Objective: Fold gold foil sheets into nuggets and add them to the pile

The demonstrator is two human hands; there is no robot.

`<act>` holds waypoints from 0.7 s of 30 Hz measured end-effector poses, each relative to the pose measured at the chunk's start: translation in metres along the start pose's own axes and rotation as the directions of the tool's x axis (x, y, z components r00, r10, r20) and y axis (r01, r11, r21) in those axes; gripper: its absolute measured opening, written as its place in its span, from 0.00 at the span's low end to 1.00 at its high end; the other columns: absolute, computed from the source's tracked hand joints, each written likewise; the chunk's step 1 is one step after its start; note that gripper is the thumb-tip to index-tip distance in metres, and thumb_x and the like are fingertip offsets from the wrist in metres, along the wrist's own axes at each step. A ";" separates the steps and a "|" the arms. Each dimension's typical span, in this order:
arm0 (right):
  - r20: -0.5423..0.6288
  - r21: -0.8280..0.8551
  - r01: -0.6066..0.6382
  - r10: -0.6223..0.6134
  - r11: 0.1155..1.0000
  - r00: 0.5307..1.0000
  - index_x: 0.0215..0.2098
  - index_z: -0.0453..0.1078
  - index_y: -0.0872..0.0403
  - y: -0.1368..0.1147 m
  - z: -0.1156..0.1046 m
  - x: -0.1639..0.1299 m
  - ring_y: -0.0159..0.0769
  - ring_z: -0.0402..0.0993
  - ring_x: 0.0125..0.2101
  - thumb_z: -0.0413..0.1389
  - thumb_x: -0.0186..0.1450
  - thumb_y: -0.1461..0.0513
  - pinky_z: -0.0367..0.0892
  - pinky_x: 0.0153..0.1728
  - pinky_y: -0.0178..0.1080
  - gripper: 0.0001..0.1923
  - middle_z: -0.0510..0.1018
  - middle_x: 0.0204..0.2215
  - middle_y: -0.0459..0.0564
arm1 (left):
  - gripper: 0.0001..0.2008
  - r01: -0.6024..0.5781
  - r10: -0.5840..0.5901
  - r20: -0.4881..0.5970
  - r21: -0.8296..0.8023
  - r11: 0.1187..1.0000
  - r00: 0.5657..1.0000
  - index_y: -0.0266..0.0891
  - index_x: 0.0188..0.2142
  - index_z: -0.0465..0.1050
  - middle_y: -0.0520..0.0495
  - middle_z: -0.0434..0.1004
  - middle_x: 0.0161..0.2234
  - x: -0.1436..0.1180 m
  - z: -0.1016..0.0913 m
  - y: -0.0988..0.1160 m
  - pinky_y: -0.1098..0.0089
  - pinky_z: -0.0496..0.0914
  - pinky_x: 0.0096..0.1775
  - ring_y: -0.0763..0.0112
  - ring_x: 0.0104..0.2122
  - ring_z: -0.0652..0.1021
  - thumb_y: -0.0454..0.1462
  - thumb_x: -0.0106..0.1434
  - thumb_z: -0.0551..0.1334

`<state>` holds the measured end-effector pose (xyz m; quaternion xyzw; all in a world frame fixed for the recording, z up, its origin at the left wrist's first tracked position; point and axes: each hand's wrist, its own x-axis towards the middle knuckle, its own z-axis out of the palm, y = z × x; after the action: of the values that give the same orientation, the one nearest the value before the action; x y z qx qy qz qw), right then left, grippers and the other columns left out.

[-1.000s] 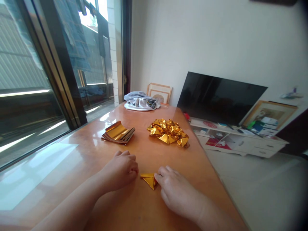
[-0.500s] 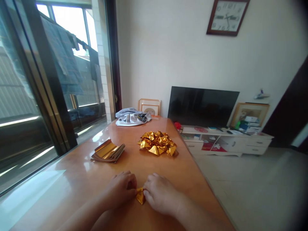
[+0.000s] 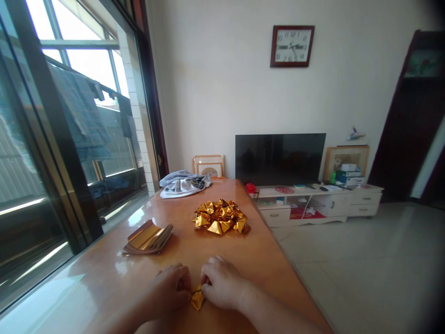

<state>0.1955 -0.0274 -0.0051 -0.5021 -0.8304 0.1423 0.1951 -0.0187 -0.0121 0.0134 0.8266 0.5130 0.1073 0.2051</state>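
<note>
My left hand (image 3: 170, 288) and my right hand (image 3: 222, 283) meet over a small folded piece of gold foil paper (image 3: 197, 299) near the front of the orange-brown table (image 3: 104, 278). Fingers of both hands pinch the piece, which rests on or just above the tabletop. Most of it is hidden by my fingers. Farther back on the table lies a pile of folded gold foil pieces (image 3: 220, 217). To its left sits a stack of flat gold foil sheets (image 3: 148, 237).
A grey bundle of cloth (image 3: 182, 183) lies at the table's far end. A glass sliding door (image 3: 52, 153) runs along the left side. To the right stand a TV (image 3: 280, 157) on a low white cabinet (image 3: 313, 204), and tiled floor (image 3: 365, 269).
The view has tilted up, showing the clock and more wall. My hands came together on the gold piece, which went from a flat triangle to a smaller pinched shape.
</note>
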 end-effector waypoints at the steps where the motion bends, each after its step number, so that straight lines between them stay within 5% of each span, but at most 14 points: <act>1: -0.003 0.003 0.006 -0.006 1.000 1.000 0.35 0.75 0.50 0.001 0.001 0.000 0.43 0.72 0.44 0.56 0.59 0.62 0.63 0.42 0.39 0.07 0.77 0.39 0.50 | 0.07 0.002 -0.002 0.001 -0.004 1.000 1.000 0.40 0.31 0.74 0.50 0.76 0.34 0.000 0.000 0.000 0.69 0.60 0.35 0.63 0.36 0.73 0.34 0.50 0.61; 12: -0.010 0.098 0.044 -0.043 0.994 0.999 0.36 0.72 0.50 0.007 -0.004 0.001 0.37 0.72 0.37 0.58 0.53 0.64 0.59 0.34 0.35 0.10 0.78 0.36 0.46 | 0.07 0.164 -0.156 0.088 -0.092 0.982 0.984 0.40 0.31 0.70 0.52 0.74 0.31 -0.005 -0.005 0.010 0.70 0.56 0.29 0.65 0.32 0.71 0.37 0.50 0.63; 17: -0.015 0.239 0.039 -0.036 0.970 0.999 0.42 0.76 0.50 0.012 -0.008 0.004 0.38 0.74 0.37 0.61 0.57 0.58 0.61 0.35 0.34 0.14 0.81 0.37 0.46 | 0.07 0.057 -0.049 0.041 -0.219 0.974 0.998 0.39 0.30 0.67 0.54 0.71 0.30 -0.007 -0.009 0.017 0.71 0.58 0.31 0.69 0.32 0.68 0.33 0.49 0.62; 21: 0.010 0.381 0.018 -0.024 0.924 1.000 0.32 0.78 0.52 0.019 -0.012 0.008 0.33 0.72 0.29 0.57 0.62 0.60 0.58 0.29 0.33 0.08 0.79 0.28 0.45 | 0.08 -0.030 0.027 -0.013 -0.376 0.926 1.000 0.39 0.32 0.66 0.55 0.68 0.30 -0.001 -0.019 0.026 0.71 0.58 0.31 0.71 0.31 0.66 0.31 0.50 0.62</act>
<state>0.2120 -0.0109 -0.0009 -0.4448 -0.7936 0.3025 0.2843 -0.0062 -0.0189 0.0418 0.7790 0.4716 0.2097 0.3561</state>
